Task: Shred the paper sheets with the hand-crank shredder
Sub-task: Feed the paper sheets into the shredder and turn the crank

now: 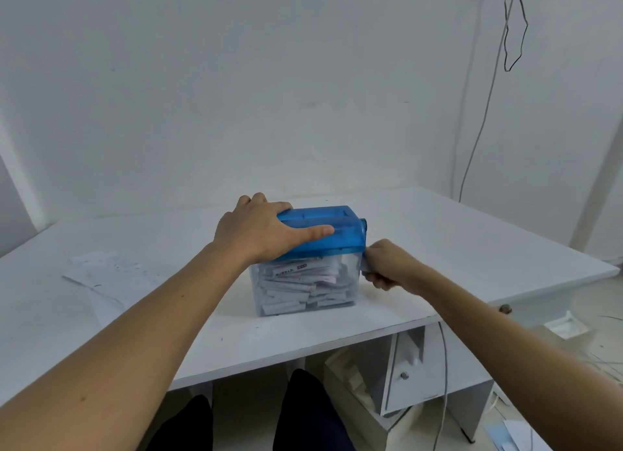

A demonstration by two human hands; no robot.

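Your left grip (pixel 266 229) curls over the blue top of the shredder (pixel 340 229). Your right grip (pixel 387 265), just right of it, wraps the crank (pixel 364 269). Beneath the left grip the bin (pixel 303 287) looks packed, so strips could back up and jam the cutters. Unshredded paper sheets (pixel 108 271) lie well left of that grip on the table (pixel 472 248).

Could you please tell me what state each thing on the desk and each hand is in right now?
Bin: upright on the desk, nearly full of strips.
Lid: seated on the bin.
Crank: held, mostly hidden by the right hand.
Sheets: flat on the desk, uncut.
Left hand: grips the lid's left end.
Right hand: grips the crank.
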